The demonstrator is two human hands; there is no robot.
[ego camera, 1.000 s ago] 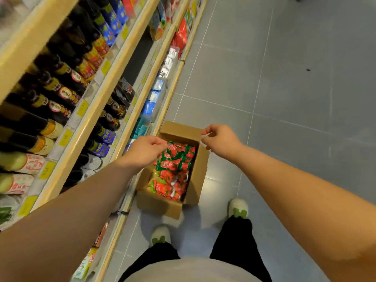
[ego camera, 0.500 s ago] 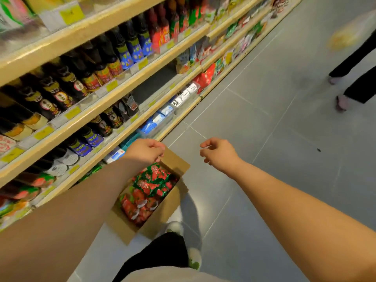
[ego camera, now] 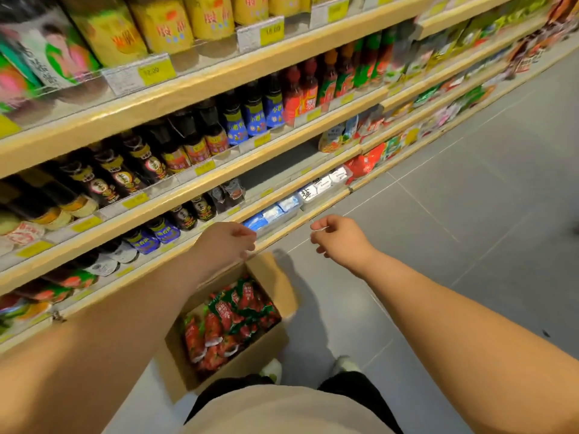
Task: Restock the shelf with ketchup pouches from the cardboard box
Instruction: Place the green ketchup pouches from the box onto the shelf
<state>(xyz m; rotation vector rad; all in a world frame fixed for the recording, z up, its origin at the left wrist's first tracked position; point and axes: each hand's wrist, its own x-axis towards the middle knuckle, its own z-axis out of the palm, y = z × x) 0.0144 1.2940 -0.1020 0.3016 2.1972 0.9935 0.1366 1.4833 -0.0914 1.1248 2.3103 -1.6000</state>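
We note shelf [ego camera: 200, 86] filling 9 to 1 o'clock, tiers of bottles [ego camera: 200, 142]. Floor [ego camera: 470, 214] at 3 o'clock. Cardboard box [ego camera: 238, 368] open at 6 o'clock beside bottom tier, ketchup pouches [ego camera: 232, 321] inside. Left hand [ego camera: 225, 242] at centre over box's far end, fingers curled under; touching or not, we cannot tell. Right hand [ego camera: 341, 239] at its 3 o'clock, apart, loosely curled, empty. Versus half second ago: more tiers showing, box lower in frame, hands spaced alike.
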